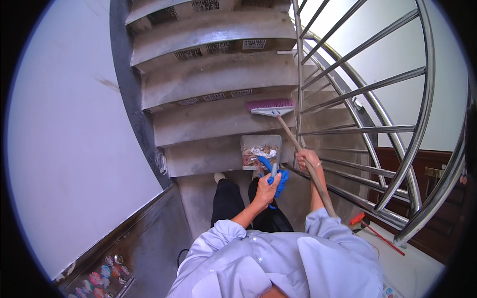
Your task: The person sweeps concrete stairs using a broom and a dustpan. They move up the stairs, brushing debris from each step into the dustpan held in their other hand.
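My right hand (308, 159) grips the wooden handle (290, 132) of a broom. The broom's white head (274, 111) with purple bristles (271, 104) is over a concrete step, close to the railing. Clasped in my left hand (266, 190) are the upright handle (275, 169) of a dustpan and a bunched blue cloth or glove (282, 182). The dustpan (261, 140) is at the lowest step, just beyond my feet. Inside it lies litter (264, 152) with crumpled whitish scraps and brownish debris.
Concrete stairs (223, 121) rise ahead, with printed stickers bearing writing on several risers. A stainless steel railing (372, 130) curves along the right. A white wall (74, 130) stands at left. A red-handled tool (384, 237) lies at lower right, near a brown door (413, 178).
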